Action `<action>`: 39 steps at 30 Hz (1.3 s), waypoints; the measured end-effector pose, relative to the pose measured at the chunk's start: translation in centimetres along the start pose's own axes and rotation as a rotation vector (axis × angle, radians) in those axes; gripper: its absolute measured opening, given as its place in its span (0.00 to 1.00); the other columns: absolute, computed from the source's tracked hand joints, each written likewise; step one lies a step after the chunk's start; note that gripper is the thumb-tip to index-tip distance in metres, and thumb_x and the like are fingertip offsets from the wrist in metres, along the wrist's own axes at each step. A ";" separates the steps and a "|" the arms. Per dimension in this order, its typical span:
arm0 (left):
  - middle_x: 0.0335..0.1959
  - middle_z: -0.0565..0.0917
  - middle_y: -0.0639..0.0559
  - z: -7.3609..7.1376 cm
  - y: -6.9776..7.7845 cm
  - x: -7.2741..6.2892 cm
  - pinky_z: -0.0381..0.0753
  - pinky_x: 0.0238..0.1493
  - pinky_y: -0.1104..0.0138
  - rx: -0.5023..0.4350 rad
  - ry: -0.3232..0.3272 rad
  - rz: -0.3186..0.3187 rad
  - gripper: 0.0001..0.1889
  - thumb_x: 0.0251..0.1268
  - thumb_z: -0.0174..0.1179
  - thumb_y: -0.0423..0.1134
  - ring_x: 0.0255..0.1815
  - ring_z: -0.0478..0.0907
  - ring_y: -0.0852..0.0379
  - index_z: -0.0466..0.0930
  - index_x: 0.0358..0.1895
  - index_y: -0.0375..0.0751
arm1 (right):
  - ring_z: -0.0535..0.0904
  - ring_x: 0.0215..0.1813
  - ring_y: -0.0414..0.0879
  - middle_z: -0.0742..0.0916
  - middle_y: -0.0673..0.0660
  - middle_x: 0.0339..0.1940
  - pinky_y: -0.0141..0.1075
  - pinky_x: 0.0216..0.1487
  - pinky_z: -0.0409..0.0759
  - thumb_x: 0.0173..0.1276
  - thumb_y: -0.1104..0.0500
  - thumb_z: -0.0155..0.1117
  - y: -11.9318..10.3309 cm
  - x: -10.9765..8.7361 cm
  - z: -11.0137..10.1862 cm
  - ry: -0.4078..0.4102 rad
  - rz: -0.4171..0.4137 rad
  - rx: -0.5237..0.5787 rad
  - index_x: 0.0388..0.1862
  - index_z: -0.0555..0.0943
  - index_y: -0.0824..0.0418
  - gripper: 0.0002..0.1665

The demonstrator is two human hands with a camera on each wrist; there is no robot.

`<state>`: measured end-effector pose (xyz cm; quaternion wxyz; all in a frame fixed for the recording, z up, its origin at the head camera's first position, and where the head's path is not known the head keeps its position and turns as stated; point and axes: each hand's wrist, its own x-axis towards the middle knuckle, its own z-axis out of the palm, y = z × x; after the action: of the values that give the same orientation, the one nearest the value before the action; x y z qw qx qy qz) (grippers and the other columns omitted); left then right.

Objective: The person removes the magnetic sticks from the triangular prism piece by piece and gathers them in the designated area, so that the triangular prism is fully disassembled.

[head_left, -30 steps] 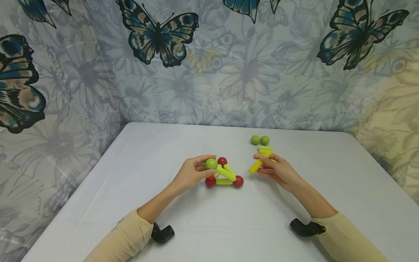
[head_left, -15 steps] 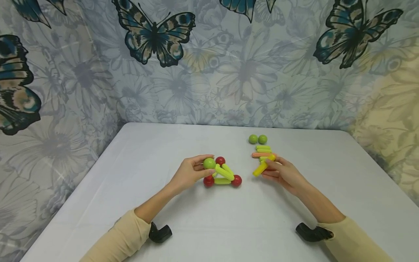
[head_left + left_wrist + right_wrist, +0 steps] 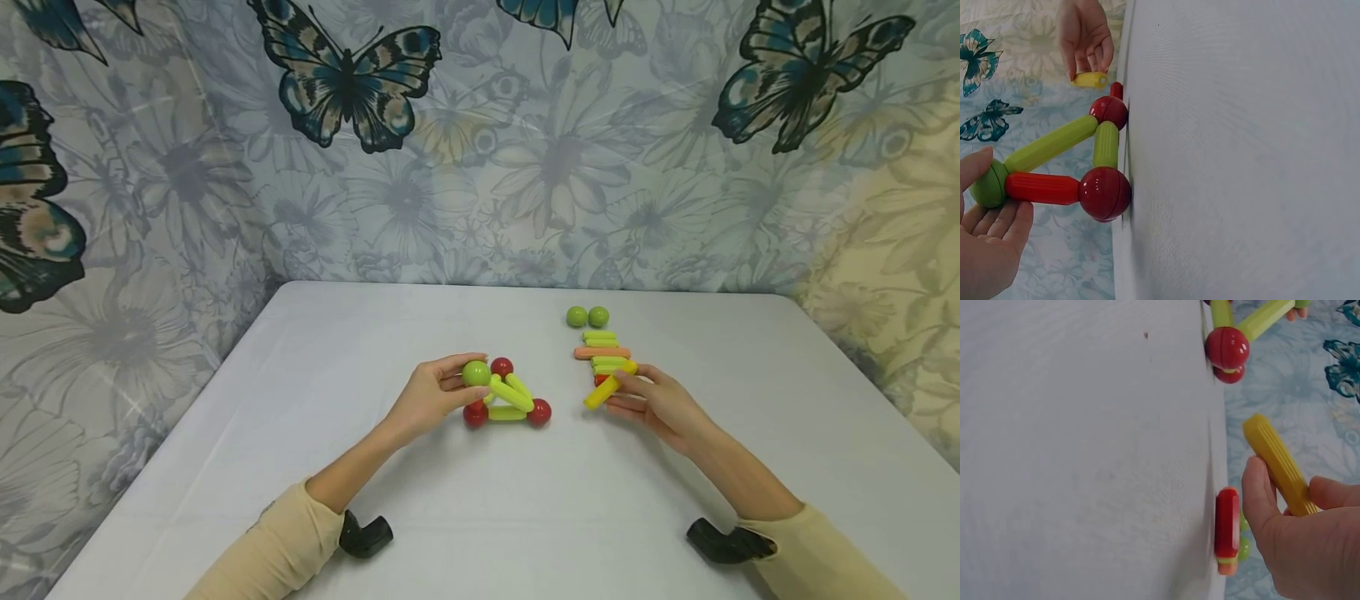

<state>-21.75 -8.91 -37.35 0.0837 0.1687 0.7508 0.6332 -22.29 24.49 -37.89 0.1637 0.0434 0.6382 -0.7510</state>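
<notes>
My left hand [image 3: 423,402] grips a green ball [image 3: 476,373] between thumb and fingers. This ball tops a small frame of rods and balls on the table. Three red balls [image 3: 539,412] form the base corners, with lime rods [image 3: 507,413] between them. A red rod [image 3: 1042,189] and a lime rod [image 3: 1054,145] slope from the base up to the green ball. My right hand [image 3: 670,412] pinches a yellow rod [image 3: 602,394] by one end, raised above the table to the right of the frame; its other end points left, toward the frame.
Two loose green balls [image 3: 577,316] lie at the back of the table. In front of them is a column of loose rods: lime rods [image 3: 600,336], an orange rod [image 3: 588,353] and a red rod [image 3: 1227,525], partly behind the yellow rod in the head view. A butterfly-print cloth [image 3: 555,225] hangs behind.
My right hand has drawn right and a little nearer with the yellow rod, uncovering the lime and red rods behind it. The left hand keeps its grip on the green ball.
</notes>
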 end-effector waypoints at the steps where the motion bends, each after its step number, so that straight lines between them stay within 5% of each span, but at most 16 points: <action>1: 0.58 0.77 0.43 0.0 0.0 0.0 0.79 0.50 0.66 -0.001 -0.001 0.001 0.28 0.60 0.67 0.34 0.55 0.78 0.51 0.72 0.64 0.35 | 0.84 0.46 0.49 0.83 0.58 0.51 0.42 0.52 0.78 0.72 0.56 0.58 0.0 0.0 -0.1 0.000 0.000 -0.002 0.59 0.57 0.67 0.28; 9: 0.59 0.76 0.43 -0.1 -0.1 0.0 0.78 0.50 0.66 -0.001 -0.004 -0.005 0.28 0.60 0.66 0.34 0.56 0.77 0.51 0.71 0.64 0.34 | 0.83 0.47 0.48 0.79 0.60 0.54 0.43 0.55 0.76 0.73 0.58 0.56 0.1 -0.5 -0.6 0.010 0.030 -0.003 0.64 0.52 0.70 0.32; 16: 0.58 0.77 0.43 -0.1 -0.2 0.1 0.79 0.50 0.66 -0.006 0.003 -0.004 0.27 0.60 0.66 0.34 0.55 0.77 0.51 0.72 0.64 0.35 | 0.83 0.46 0.47 0.83 0.56 0.43 0.42 0.54 0.77 0.73 0.59 0.55 0.1 -0.8 -1.5 0.020 0.064 0.036 0.56 0.59 0.65 0.21; 23: 0.57 0.78 0.43 0.0 -0.3 0.1 0.79 0.49 0.66 -0.006 0.003 0.003 0.27 0.59 0.67 0.33 0.54 0.78 0.51 0.72 0.63 0.35 | 0.83 0.44 0.45 0.83 0.56 0.42 0.39 0.51 0.79 0.74 0.57 0.55 0.5 -0.6 -1.7 0.121 0.121 -0.092 0.71 0.46 0.72 0.39; 27: 0.57 0.78 0.44 0.0 -0.3 0.1 0.79 0.48 0.66 -0.009 0.008 0.000 0.28 0.59 0.67 0.33 0.54 0.79 0.52 0.72 0.63 0.36 | 0.84 0.41 0.44 0.85 0.55 0.38 0.37 0.47 0.81 0.74 0.55 0.55 0.5 -0.5 -1.9 0.165 0.162 -0.135 0.69 0.52 0.71 0.36; 31: 0.57 0.78 0.44 0.0 -0.2 0.1 0.79 0.49 0.66 -0.003 0.010 0.002 0.28 0.59 0.67 0.34 0.53 0.79 0.52 0.72 0.63 0.36 | 0.85 0.40 0.44 0.87 0.54 0.36 0.37 0.47 0.81 0.73 0.57 0.56 0.5 -0.5 -2.1 0.161 0.175 -0.086 0.63 0.58 0.70 0.29; 39: 0.57 0.78 0.45 0.1 -0.3 0.0 0.79 0.49 0.66 -0.015 0.014 0.006 0.27 0.58 0.68 0.34 0.53 0.79 0.52 0.74 0.62 0.39 | 0.85 0.41 0.45 0.87 0.53 0.36 0.36 0.49 0.80 0.75 0.59 0.52 0.6 -0.4 -1.9 0.164 0.181 0.036 0.69 0.52 0.71 0.33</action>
<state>-21.78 -8.83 -37.63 0.0778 0.1660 0.7461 0.6401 -21.97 26.38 -38.67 0.1772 0.1652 0.6294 -0.7383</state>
